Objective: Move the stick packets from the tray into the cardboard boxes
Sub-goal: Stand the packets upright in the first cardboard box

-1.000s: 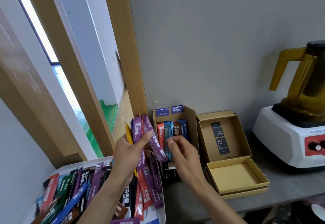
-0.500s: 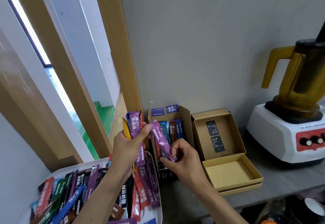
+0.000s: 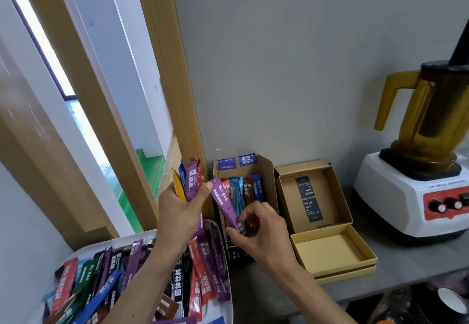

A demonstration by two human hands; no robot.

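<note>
Since 1.0 s ago the right grip [image 3: 258,232] has gone from empty, reaching for the bundle, to pinching one purple packet [image 3: 224,204] by its lower end. Over the last 0.5 s the packet has barely shifted. It is tilted, its top just beside the left thumb and its body in front of the tall box's [image 3: 266,171] opening, not yet inside. The left grip [image 3: 181,212] stays clamped round the bundle [image 3: 191,181], held upright above the tray [image 3: 119,241]. Judgement: one packet has been singled off the bundle and is about to be dropped in, so the transfer runs one at a time with the left grip as a buffer, and most of the stock is unmoved. Counts follow. Boxes: 2, both on the table [image 3: 406,267]. The tall box has about 5 packet tops showing (red, two blues, brown, dark blue), and any behind them are hidden. The flat box [image 3: 327,250], just right of it, lies open with 0 packets and 2 black labels inside its raised lid. Bundle: 4 colours show above the fist (yellow, blue, purple, red), and tails hang below it, so the exact number cannot be told. Right grip: 1 packet. Tray: overlapping heap, well over a dozen, not countable. Blender [image 3: 411,196]: 1, at far right.
</note>
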